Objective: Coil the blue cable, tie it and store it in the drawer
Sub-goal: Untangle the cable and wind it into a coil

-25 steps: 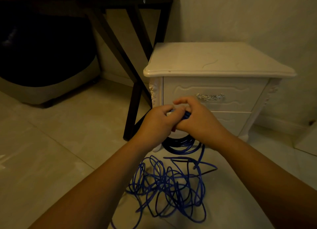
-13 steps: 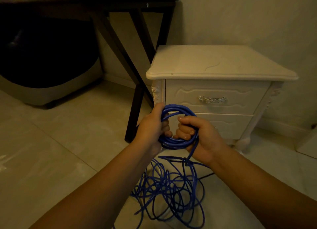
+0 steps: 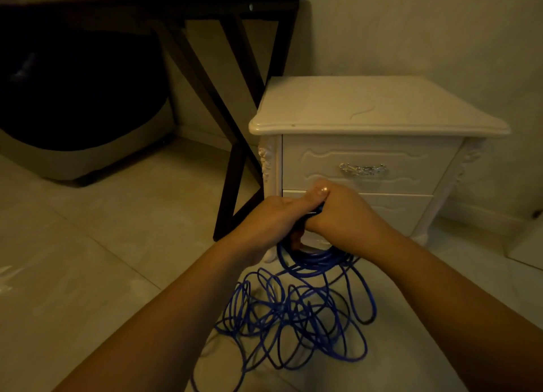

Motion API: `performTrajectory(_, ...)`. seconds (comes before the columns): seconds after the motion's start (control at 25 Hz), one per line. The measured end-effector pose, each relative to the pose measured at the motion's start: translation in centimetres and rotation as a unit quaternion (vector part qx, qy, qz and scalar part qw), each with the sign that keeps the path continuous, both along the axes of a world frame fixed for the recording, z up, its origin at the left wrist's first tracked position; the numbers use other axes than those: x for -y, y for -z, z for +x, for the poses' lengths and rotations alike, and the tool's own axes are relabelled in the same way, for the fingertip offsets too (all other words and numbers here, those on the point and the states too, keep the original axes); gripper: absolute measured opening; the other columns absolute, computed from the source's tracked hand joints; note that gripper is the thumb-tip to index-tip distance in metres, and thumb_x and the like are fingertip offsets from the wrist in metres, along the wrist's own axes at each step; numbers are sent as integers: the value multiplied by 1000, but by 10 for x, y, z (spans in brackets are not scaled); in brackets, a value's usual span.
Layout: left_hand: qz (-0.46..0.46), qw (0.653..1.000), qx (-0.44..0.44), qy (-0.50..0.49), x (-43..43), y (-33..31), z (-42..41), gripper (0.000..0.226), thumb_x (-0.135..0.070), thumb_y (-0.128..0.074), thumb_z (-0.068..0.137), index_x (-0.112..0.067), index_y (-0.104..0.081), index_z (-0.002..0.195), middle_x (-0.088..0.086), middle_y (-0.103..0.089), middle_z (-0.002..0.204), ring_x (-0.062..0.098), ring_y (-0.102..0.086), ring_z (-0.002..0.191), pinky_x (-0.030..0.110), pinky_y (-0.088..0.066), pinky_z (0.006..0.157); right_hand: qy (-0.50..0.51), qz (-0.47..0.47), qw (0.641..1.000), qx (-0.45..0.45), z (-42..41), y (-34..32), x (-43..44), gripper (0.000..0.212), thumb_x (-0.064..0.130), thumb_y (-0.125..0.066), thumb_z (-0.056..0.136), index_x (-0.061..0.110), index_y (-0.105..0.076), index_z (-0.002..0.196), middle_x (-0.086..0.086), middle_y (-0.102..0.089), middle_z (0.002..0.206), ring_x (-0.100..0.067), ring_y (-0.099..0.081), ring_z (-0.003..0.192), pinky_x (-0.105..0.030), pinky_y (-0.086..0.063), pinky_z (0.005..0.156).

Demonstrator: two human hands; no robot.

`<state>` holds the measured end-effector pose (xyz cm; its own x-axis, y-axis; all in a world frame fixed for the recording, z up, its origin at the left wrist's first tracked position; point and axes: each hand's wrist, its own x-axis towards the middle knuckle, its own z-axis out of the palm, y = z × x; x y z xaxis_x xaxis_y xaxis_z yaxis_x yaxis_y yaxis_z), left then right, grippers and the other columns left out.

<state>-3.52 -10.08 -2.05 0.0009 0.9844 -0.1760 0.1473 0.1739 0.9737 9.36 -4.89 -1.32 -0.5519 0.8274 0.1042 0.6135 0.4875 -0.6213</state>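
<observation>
**As left hand (image 3: 270, 219) and right hand (image 3: 345, 214) clutch it, blue cable (image 3: 313, 258) droops**

Both hands' fingers curl tight round the gathered loops, which hang at 6 o'clock from the knuckles. Farther toward 6, loose cable tangles on the floor (image 3: 102, 259); the closed drawer (image 3: 367, 156) stands at 12 o'clock.

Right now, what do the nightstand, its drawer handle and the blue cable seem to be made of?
Nightstand: probably painted wood, glossy cream finish; carved trim and a soft sheen on top. Drawer handle: likely metal, silvery, glinting. Blue cable: flexible plastic or rubber jacket, smooth; it bends into loose loops.
</observation>
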Motion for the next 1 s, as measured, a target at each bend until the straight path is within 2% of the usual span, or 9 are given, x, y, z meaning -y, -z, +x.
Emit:
performTrajectory(0.08, 19, 998, 32, -44, -3, 1, 6, 58, -57, -64, 82, 0, -68, 90, 1, -40, 53, 14, -38, 45, 31, -35, 54, 14, -3, 998, -54, 0, 0, 2, 26, 9, -69, 75, 16, -50, 90, -4, -58, 80, -14, -55, 68, -27, -43, 57)
performTrajectory(0.16, 24, 992, 80, -91, -4, -2, 6, 47, -50, -64, 85, -4, -66, 81, 2, -33, 53, 14, -31, 45, 30, -30, 51, 44, -96, 983, -148, 4, -2, 2, 27, 5, -68, 77, 15, -52, 96, -5, -61, 80, -16, -56, 63, -28, -47, 57)
performTrajectory(0.32, 10, 960, 213, -180, -5, -3, -1, 33, -45, -63, 88, -20, -51, 69, -3, -26, 49, 12, -23, 43, 29, -29, 49, 32, -312, 902, -297, 7, 12, 9, 8, 15, -63, 87, 8, -60, 85, -6, -62, 67, -20, -63, 68, -32, -52, 70)
performTrajectory(0.52, -10, 922, 329, -203, -4, 3, 6, 39, -46, -62, 88, -21, -47, 63, -4, -25, 50, 10, -24, 40, 23, -31, 41, 106, -315, 872, -358, -3, 26, 14, 29, 20, -59, 91, 13, -50, 64, 0, -49, 51, -20, -52, 59, -32, -46, 63)
performTrajectory(0.6, -4, 953, 265, -146, -2, 3, 8, 42, -53, -59, 87, -19, -49, 65, -1, -31, 52, 13, -29, 45, 26, -33, 48, 134, -294, 874, -363, 0, 24, 10, 27, 13, -56, 90, 14, -48, 64, 2, -43, 44, -19, -47, 52, -34, -45, 61)
performTrajectory(0.72, 43, 996, 58, -57, 1, -1, -3, 54, -63, -57, 79, -10, -63, 87, 9, -56, 71, 20, -54, 61, 28, -50, 58, 116, -189, 942, -254, 6, 22, 5, 16, 9, -54, 88, 14, -57, 73, 0, -50, 49, -19, -51, 51, -40, -50, 63)
performTrajectory(0.84, 117, 987, -113, -6, 2, 4, -5, 42, -54, -63, 79, -17, -67, 99, 1, -66, 90, 11, -63, 75, 22, -53, 69, 67, -73, 993, -72, 1, 22, 3, 13, 14, -53, 90, 12, -65, 89, -8, -62, 71, -25, -62, 67, -44, -56, 70)
performTrajectory(0.92, 154, 967, -204, -8, 2, 11, -1, 41, -58, -62, 78, -21, -65, 95, -4, -67, 84, 6, -63, 71, 24, -52, 68, 72, -58, 996, 7, -2, 20, 2, 10, 16, -54, 91, 14, -62, 85, -9, -63, 79, -27, -63, 72, -44, -55, 71)
performTrajectory(1.0, 171, 955, -241, -25, -1, 16, -1, 37, -57, -59, 81, -21, -64, 89, -4, -65, 72, 3, -61, 61, 26, -52, 62, 76, -45, 996, 29, -2, 17, 4, 15, 19, -56, 90, 17, -54, 75, -9, -62, 79, -25, -63, 68, -40, -53, 64)
